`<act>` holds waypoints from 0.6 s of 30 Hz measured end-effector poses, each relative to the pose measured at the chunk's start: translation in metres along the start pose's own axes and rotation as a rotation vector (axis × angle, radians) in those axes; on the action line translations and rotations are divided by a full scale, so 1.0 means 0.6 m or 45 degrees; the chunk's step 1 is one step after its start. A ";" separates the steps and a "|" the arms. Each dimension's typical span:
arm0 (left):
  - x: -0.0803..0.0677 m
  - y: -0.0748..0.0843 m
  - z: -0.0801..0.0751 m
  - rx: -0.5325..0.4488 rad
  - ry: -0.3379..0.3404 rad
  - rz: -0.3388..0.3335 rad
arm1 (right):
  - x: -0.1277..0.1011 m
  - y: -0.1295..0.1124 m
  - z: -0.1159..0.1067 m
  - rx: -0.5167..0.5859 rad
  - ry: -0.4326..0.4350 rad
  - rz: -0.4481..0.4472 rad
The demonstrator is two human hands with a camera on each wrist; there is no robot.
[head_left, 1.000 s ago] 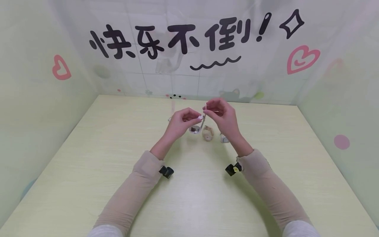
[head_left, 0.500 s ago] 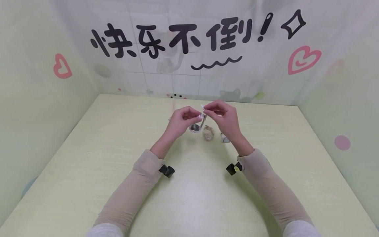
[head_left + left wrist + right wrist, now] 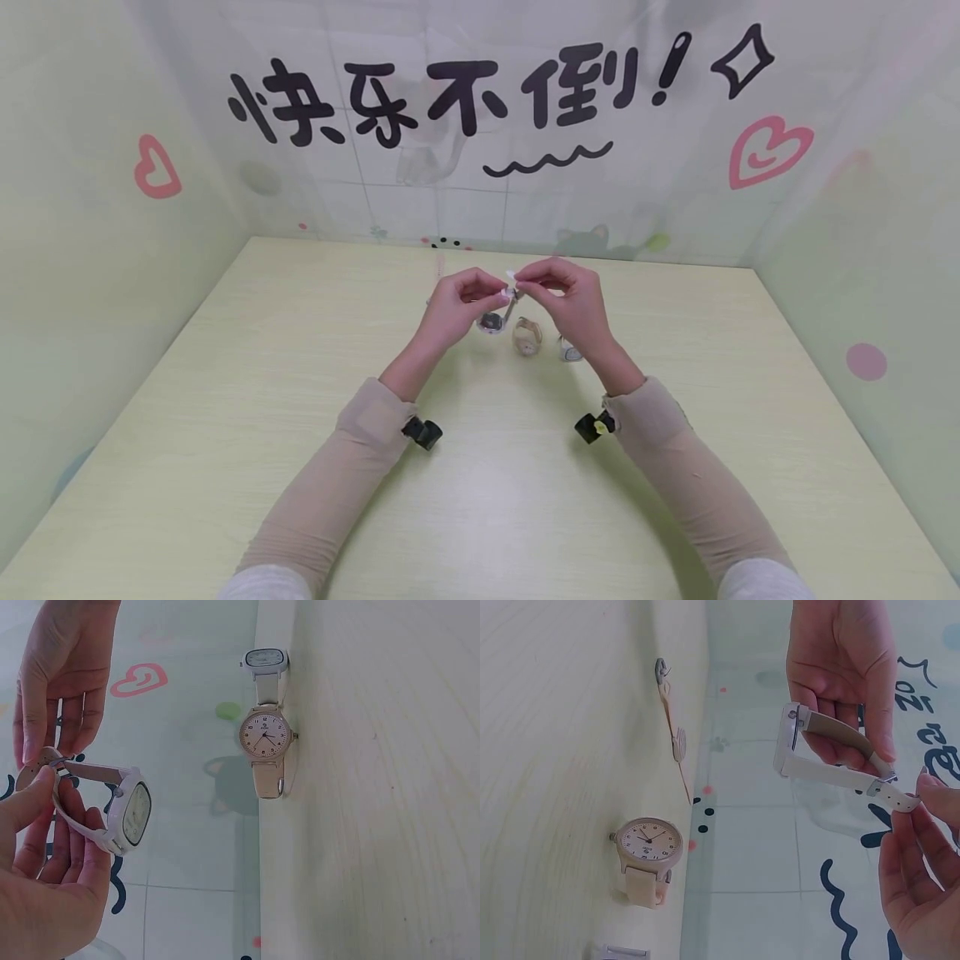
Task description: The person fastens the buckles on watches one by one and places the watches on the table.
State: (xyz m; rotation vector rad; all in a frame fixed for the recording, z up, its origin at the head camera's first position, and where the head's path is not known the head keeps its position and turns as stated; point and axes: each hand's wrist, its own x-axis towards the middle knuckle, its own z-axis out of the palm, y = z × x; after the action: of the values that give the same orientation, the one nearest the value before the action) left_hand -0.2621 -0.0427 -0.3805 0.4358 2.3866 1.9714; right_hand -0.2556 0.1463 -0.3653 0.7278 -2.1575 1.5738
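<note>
Above the tabletop [image 3: 480, 500], near the middle of its far edge, a white watch [image 3: 137, 814] is held up between two hands: the left hand [image 3: 452, 310] pinches its strap [image 3: 836, 775] by the buckle [image 3: 883, 783], the right hand [image 3: 567, 298] pinches the holed end. Below, near that edge, stand a beige watch [image 3: 527, 337] and, rightward, a second white watch [image 3: 571, 353]; a pale pink watch [image 3: 679, 745] sits to the left.

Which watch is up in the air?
The white watch held up between the left hand and right hand; the other three watches rest on the table.
</note>
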 end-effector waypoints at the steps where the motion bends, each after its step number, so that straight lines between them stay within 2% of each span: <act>1: 0.000 0.000 0.000 0.000 0.002 0.002 | 0.000 0.001 0.000 0.000 -0.002 -0.003; 18: -0.001 0.000 -0.003 -0.010 0.010 -0.003 | -0.003 0.004 -0.005 -0.074 -0.046 0.005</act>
State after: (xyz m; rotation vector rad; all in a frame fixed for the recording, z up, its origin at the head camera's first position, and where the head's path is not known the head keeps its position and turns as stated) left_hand -0.2618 -0.0443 -0.3801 0.4252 2.3814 1.9846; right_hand -0.2555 0.1500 -0.3671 0.7399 -2.2216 1.5044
